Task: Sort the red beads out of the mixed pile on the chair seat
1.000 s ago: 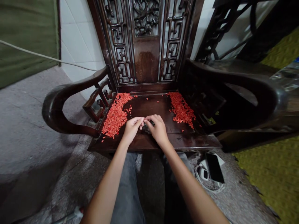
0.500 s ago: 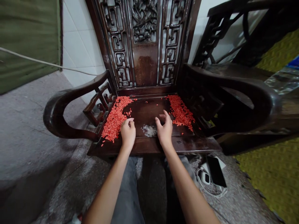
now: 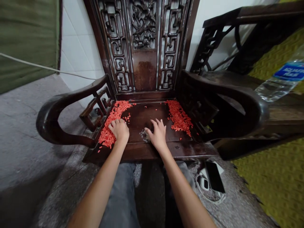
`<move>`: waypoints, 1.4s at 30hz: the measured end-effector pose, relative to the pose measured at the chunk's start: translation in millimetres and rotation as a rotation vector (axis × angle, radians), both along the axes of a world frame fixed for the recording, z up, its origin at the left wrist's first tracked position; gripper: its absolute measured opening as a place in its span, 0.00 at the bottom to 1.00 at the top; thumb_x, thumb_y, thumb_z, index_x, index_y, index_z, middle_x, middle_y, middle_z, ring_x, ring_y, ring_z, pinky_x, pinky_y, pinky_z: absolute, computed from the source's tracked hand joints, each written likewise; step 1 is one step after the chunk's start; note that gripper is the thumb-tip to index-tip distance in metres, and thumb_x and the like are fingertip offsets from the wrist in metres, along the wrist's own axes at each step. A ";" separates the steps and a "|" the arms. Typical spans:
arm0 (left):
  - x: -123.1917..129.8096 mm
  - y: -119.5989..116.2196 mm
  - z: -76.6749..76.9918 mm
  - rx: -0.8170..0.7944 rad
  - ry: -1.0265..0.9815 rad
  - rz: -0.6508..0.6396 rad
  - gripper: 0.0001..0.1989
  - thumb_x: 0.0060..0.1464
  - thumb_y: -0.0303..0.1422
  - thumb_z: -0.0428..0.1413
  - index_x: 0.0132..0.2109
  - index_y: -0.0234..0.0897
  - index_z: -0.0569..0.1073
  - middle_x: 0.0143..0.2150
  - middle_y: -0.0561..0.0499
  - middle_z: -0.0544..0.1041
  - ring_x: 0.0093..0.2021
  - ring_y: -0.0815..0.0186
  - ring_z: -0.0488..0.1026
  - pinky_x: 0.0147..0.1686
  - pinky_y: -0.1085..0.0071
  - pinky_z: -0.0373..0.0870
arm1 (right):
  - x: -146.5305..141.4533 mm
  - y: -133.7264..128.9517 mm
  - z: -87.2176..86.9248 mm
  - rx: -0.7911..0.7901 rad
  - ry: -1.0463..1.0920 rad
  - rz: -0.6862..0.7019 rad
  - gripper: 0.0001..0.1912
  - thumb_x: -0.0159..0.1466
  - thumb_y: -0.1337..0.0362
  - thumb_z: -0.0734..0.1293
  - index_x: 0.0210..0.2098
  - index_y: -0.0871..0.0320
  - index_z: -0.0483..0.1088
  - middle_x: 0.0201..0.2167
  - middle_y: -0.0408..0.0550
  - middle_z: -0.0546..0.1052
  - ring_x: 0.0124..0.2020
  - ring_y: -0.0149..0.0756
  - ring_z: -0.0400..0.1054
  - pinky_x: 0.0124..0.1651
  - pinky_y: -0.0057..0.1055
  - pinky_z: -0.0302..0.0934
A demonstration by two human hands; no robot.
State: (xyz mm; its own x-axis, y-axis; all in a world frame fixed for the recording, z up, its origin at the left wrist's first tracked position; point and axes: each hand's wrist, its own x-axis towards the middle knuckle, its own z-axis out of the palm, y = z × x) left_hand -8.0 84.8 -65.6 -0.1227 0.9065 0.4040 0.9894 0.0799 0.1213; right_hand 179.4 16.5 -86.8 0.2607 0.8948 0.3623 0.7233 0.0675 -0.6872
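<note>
Closest to the camera, the person's grey jeans (image 3: 121, 202) run below both forearms, just behind the front edge of a dark wooden chair seat (image 3: 147, 151). The left hand (image 3: 119, 130) lies palm down with its fingers curled, pressed on a long pile of small red grains (image 3: 111, 126); whether it has hold of any grains under the palm cannot be told. The right hand (image 3: 158, 134) is open, palm down on the bare wood, with its fingers spread and slightly arched, and holds nothing. Just beside its fingertips, on the side toward the left hand, sits a small pale clump (image 3: 144, 135) whose material is too small to tell. A second pile of red grains (image 3: 178, 117) lies ahead of the right hand, and loose grains dot the seat between the piles. Beyond both hands rises the carved chair back (image 3: 142, 31), with curved armrests (image 3: 59, 117) out to each side. Below and right of the right hand, a phone (image 3: 215, 177) lies on the concrete floor (image 3: 47, 133). Well to the right of that hand is a plastic water bottle (image 3: 282, 79) with a blue label. Farther left are a white tiled wall (image 3: 76, 47) and a green cloth (image 3: 26, 38).
</note>
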 end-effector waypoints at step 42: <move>20.3 -44.7 -3.6 -0.241 -1.195 -0.822 0.13 0.62 0.42 0.59 0.44 0.37 0.78 0.42 0.46 0.81 0.44 0.60 0.78 0.48 0.65 0.73 | 4.6 -2.3 9.8 0.193 0.386 0.333 0.08 0.65 0.60 0.67 0.34 0.54 0.78 0.49 0.52 0.80 0.56 0.44 0.70 0.63 0.43 0.58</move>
State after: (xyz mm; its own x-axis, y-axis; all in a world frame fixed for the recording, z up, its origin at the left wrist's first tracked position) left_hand 12.3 40.1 -69.3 0.3042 0.9141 0.2680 0.0890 -0.3073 0.9474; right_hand 184.0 14.2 -77.0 0.1213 0.8782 0.4626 0.3389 0.4014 -0.8509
